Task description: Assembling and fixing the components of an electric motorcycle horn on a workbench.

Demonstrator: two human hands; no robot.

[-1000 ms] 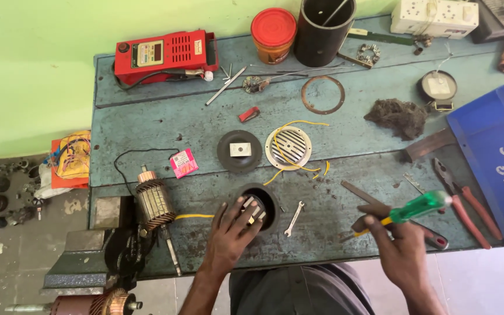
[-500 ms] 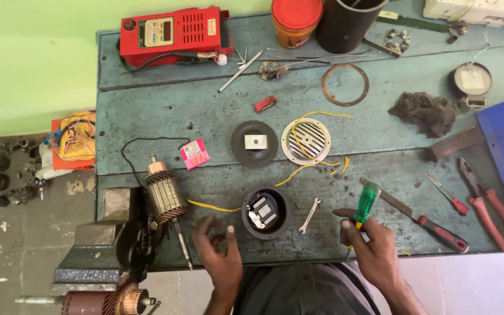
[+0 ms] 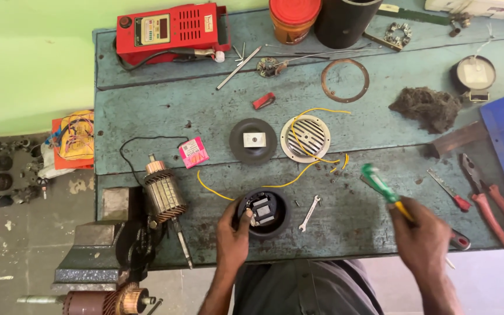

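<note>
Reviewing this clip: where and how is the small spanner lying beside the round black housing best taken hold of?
Probably at the middle of its shank, pinched from above. The small spanner lies flat on the bench, tilted, apart from the round black housing that the left hand steadies. Its right side looks free, nearer the right hand, which holds a green-handled screwdriver.

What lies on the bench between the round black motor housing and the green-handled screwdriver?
In the head view, a small spanner lies between the black housing and the screwdriver.

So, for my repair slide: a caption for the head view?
Left hand steadies a round black motor housing; right hand holds a green-handled screwdriver.
</note>
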